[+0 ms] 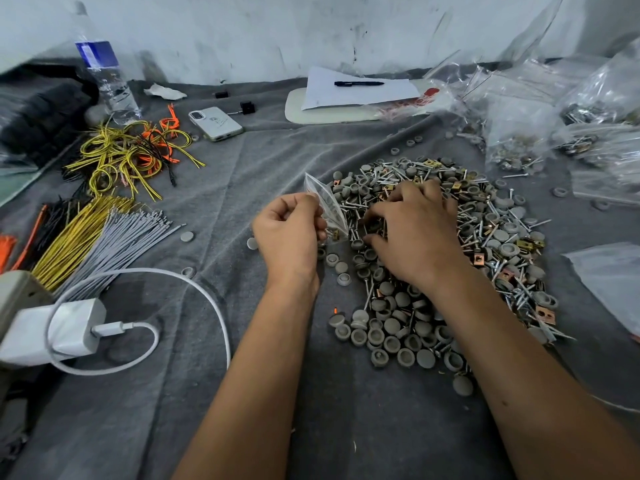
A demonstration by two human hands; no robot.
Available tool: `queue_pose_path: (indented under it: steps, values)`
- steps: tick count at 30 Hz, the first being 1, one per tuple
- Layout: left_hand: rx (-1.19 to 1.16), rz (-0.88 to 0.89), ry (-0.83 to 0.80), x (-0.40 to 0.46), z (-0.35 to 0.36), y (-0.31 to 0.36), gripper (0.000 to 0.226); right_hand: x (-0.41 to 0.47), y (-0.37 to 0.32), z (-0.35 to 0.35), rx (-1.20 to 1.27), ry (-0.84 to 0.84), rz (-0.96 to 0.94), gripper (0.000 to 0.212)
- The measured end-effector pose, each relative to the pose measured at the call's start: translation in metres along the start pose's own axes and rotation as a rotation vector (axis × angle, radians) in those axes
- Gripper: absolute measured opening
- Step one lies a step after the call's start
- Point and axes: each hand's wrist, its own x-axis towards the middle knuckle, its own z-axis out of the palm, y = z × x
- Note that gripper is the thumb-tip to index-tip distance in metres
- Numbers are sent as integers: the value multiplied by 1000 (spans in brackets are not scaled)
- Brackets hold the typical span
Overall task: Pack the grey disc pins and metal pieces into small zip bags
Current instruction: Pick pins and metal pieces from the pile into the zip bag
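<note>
A: Near us, left hand point(289, 233) pinches the zip bag point(327, 211) at the pile's left edge; right hand point(414, 230) is curled, digging into the disc pins and screws point(450, 258).

B: Whether it holds anything, we can't tell. Bag mouth looks narrow; we'd expect spills onto the surface point(242, 393).

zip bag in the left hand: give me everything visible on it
The small zip bag is clear, thin plastic, crinkled and glossy. The left hand pinches it along one edge, holding it raised and tilted at the left rim of the pile of grey discs and screws. Its upper corner points up and left; its lower end reaches the pile. At least one small brass-coloured metal piece shows inside near the bottom. Whether its mouth is open cannot be told. The right hand works the pile just beside it.
</note>
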Motion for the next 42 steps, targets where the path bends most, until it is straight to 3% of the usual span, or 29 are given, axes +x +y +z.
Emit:
queue_pose_path:
  steps: [7,11,13,17,20,31,42]
  values:
    - [21,9,5,0,0,-1,24,0,-9,3,-54,-8,7,19]
    - [38,11,3,0,0,-2,23,-4,-4,8,-37,53,-104,17]
    - [55,15,-3,1,0,-2,21,-6,-1,6,93,138,-130,14]
    - [135,29,-53,-2,1,-6,16,-8,3,-2,654,364,-84,10]
    - [215,77,-108,-5,3,-8,18,-11,-1,-5,809,432,-103,9]
    - [311,107,-167,-5,8,-12,15,-13,-5,3,715,365,-129,22]
    - [187,58,-219,-7,6,-7,14,-13,-1,0,682,311,-171,17]
